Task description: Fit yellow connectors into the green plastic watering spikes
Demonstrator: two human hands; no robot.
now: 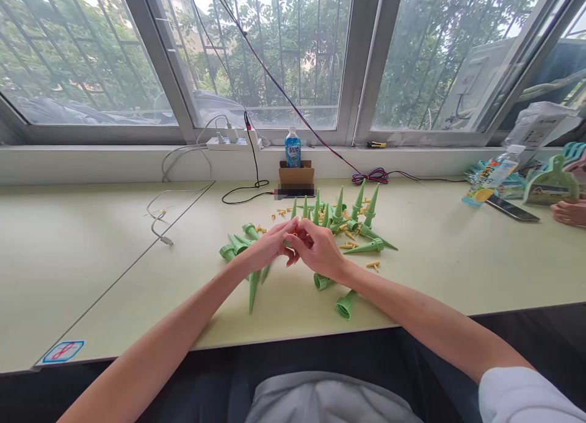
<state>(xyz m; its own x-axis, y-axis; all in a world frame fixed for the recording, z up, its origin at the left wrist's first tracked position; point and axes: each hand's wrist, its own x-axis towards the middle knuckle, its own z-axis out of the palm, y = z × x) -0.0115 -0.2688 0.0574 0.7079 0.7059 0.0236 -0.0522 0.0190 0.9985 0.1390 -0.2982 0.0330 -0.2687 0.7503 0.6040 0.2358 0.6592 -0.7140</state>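
Two hands: my left hand (269, 246) and right hand (318, 251) pinch one small part (293, 234) together; bottle (293, 148) label illegible.

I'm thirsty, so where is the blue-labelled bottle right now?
In the head view, the bottle stands upright at centre back by the window, just behind the small cardboard box and right of the white power strip.

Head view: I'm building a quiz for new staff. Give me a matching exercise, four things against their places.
Things:
1 bottle
2 phone
3 sticker
4 upright cones

Places:
a near left corner of the table
b behind the box
c middle of the table
d far right of the table

Pairs: 1-b, 2-d, 3-a, 4-c.
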